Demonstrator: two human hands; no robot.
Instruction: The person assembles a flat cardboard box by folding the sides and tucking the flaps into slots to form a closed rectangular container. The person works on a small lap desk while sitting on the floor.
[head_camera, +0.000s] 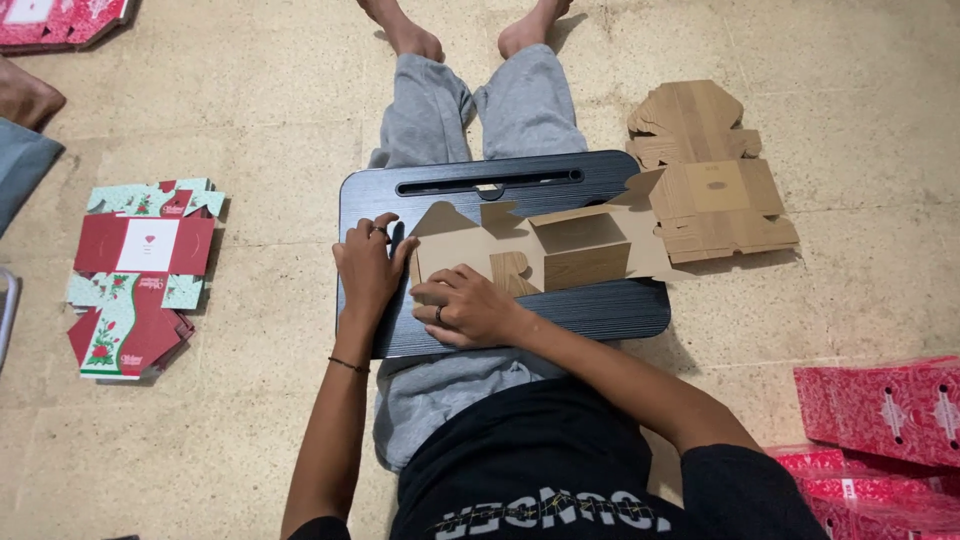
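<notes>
On the black lap tray (610, 305), one brown box blank (560, 250) lies under two hands. Left hand (367, 270) presses flat; right hand (465, 308) curls, pinning its flap. Bare floor (280, 120) surrounds the tray.

Flat brown box blanks (710, 180) right; red-green printed blanks (140, 275) left; red packs (880, 415).

Black short-sleeved t-shirt (560, 470) with pale lettering, grey jogging trousers (470, 120), bare feet (415, 35), thin dark wristband (349, 365), a ring on each of the hands
</notes>
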